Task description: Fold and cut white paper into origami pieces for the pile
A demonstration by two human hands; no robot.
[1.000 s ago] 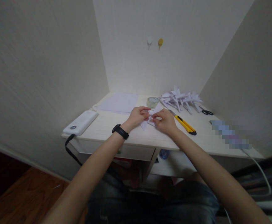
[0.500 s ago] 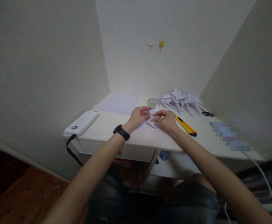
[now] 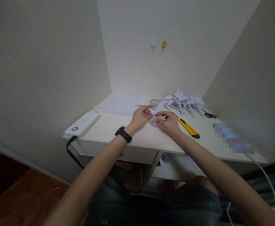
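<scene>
Both hands meet over the middle of the surface (image 3: 137, 138), each with thumb and fingers closed on the same small folded paper (image 3: 156, 110). The left hand (image 3: 140, 117), with a black wristband (image 3: 123, 134) behind it, pinches the paper's left edge, and the right hand (image 3: 168, 121) pinches the right. The paper is held just above the surface, one white flap sticking up toward the wall.

The piece is small and thin, so a pull from both sides at once could likely tear it along a crease, and an uneven pinch could set a fold crooked. How many layers are gripped is too small to tell.

Just right of the right hand lies a yellow utility knife (image 3: 188, 127), close enough that a sideways sweep of the wrist might knock it. Behind the hands are a tape roll (image 3: 154, 102), a flat paper sheet (image 3: 121, 104) and a heap of folded papers (image 3: 184, 101), with scissors (image 3: 209, 115) beyond. A white power bank (image 3: 82, 124) sits at the left edge, well apart.
</scene>
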